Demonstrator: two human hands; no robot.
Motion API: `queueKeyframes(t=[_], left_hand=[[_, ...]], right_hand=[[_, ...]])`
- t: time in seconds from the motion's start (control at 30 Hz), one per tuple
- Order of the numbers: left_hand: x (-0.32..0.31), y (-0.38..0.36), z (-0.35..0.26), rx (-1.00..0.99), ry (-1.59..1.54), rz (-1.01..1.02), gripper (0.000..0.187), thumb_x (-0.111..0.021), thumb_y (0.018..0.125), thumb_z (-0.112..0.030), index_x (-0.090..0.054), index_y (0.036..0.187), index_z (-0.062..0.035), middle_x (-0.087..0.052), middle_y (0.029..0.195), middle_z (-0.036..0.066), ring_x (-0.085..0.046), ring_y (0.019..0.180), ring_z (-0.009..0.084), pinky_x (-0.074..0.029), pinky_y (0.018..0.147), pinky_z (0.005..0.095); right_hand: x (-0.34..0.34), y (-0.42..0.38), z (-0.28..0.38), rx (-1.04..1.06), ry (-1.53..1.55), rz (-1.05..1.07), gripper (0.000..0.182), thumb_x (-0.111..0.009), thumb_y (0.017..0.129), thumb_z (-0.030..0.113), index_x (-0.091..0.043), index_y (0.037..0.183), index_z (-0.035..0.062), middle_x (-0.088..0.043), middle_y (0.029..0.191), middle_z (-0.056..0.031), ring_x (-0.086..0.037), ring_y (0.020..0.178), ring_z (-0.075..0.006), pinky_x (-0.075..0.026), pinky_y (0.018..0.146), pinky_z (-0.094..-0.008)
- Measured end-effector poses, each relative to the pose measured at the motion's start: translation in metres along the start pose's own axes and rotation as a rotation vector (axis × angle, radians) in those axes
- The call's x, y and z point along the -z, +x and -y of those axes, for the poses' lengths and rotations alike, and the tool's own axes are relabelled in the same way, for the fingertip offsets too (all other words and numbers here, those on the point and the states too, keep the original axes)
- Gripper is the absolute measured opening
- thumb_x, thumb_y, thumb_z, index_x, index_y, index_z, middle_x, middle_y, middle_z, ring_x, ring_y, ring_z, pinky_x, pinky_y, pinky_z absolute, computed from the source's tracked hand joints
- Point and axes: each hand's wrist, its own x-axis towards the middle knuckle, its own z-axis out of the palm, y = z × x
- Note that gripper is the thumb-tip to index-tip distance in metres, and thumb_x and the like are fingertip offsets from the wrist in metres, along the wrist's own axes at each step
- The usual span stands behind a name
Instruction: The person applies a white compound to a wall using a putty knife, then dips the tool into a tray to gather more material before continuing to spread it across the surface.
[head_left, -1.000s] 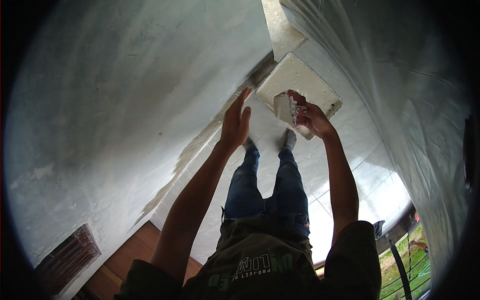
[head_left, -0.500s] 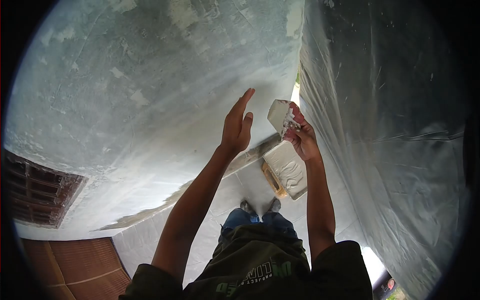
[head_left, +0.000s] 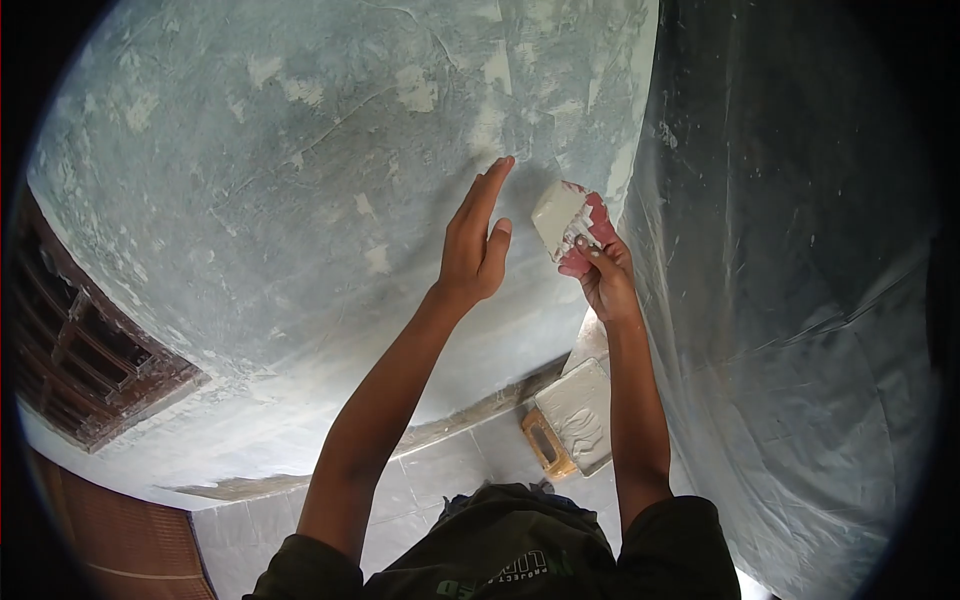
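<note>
In my right hand (head_left: 612, 287) is a red putty scraper (head_left: 601, 220), gripped between thumb and fingers at its edge. A thick layer of off-white putty (head_left: 557, 214) covers much of the scraper's face, and some white smears show on my fingers. My left hand (head_left: 476, 248) is raised to the left of the scraper, fingers straight and together, thumb apart, holding nothing. Both hands are in front of a grey plastered wall (head_left: 300, 210) with pale patches and rough spots.
Below on the tiled floor (head_left: 440, 475) lies a putty-covered board (head_left: 585, 415) with a yellowish handle (head_left: 546, 442). Translucent plastic sheeting (head_left: 780, 300) hangs along the right side. At the left are a brown barred opening (head_left: 85, 335) and a brown slatted panel (head_left: 115, 530).
My view has tilted up, showing more of the wall, and the floor board sits lower in view. Both hands stay raised, the scraper still held in the right and slightly turned.
</note>
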Motion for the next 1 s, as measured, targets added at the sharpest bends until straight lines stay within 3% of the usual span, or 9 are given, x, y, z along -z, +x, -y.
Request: queueKeyframes(t=[0.23, 0.33, 0.4, 0.63, 0.73, 1.0], left_hand=[[0.032, 0.061, 0.000, -0.113, 0.077, -0.044, 0.062, -0.037, 0.087, -0.008, -0.037, 0.148, 0.0063, -0.045, 0.150, 0.024, -0.039, 0.142, 0.0385, -0.023, 0.121, 0.0488], [0.040, 0.089, 0.001, -0.179, 0.137, -0.051, 0.063, -0.037, 0.087, -0.008, -0.036, 0.148, 0.0059, -0.045, 0.150, 0.024, -0.039, 0.142, 0.0389, -0.022, 0.121, 0.0493], [0.042, 0.107, 0.002, -0.224, 0.156, -0.056, 0.059, -0.044, 0.091, -0.011, -0.036, 0.148, 0.0043, -0.045, 0.149, 0.024, -0.039, 0.141, 0.0402, -0.026, 0.119, 0.0524], [0.036, 0.160, -0.004, -0.314, 0.229, -0.129, 0.059, -0.045, 0.092, -0.010, -0.036, 0.148, 0.0048, -0.045, 0.149, 0.024, -0.040, 0.141, 0.0405, -0.026, 0.119, 0.0522], [0.030, 0.183, -0.007, -0.337, 0.269, -0.161, 0.061, -0.038, 0.090, -0.006, -0.035, 0.149, 0.0038, -0.044, 0.151, 0.022, -0.037, 0.143, 0.0390, -0.021, 0.121, 0.0529], [0.021, 0.241, -0.008, -0.375, 0.372, -0.217, 0.058, -0.039, 0.091, -0.003, -0.036, 0.148, 0.0041, -0.045, 0.150, 0.023, -0.039, 0.142, 0.0388, -0.021, 0.121, 0.0514]], right_hand=[[-0.051, 0.043, 0.036, 0.095, -0.070, 0.025, 0.031, -0.056, 0.095, -0.002, -0.056, 0.125, -0.0077, -0.070, 0.107, -0.0152, -0.073, 0.087, -0.0201, -0.066, 0.071, -0.0326], [-0.063, 0.066, 0.058, 0.133, -0.118, 0.080, 0.030, -0.057, 0.094, -0.002, -0.058, 0.124, -0.0065, -0.069, 0.111, -0.0160, -0.072, 0.092, -0.0209, -0.065, 0.073, -0.0337], [-0.070, 0.083, 0.071, 0.168, -0.125, 0.098, 0.029, -0.057, 0.094, -0.002, -0.059, 0.123, -0.0068, -0.069, 0.111, -0.0160, -0.072, 0.092, -0.0210, -0.065, 0.073, -0.0336], [-0.079, 0.133, 0.113, 0.236, -0.114, 0.201, 0.025, -0.058, 0.096, 0.001, -0.061, 0.119, -0.0064, -0.070, 0.109, -0.0150, -0.072, 0.091, -0.0198, -0.065, 0.072, -0.0328], [-0.082, 0.151, 0.131, 0.242, -0.112, 0.228, 0.025, -0.058, 0.097, 0.003, -0.059, 0.120, -0.0051, -0.069, 0.107, -0.0137, -0.072, 0.085, -0.0190, -0.066, 0.070, -0.0317], [-0.088, 0.201, 0.181, 0.318, -0.199, 0.285, 0.026, -0.059, 0.094, 0.000, -0.059, 0.120, -0.0066, -0.070, 0.108, -0.0141, -0.072, 0.088, -0.0199, -0.064, 0.068, -0.0312]])
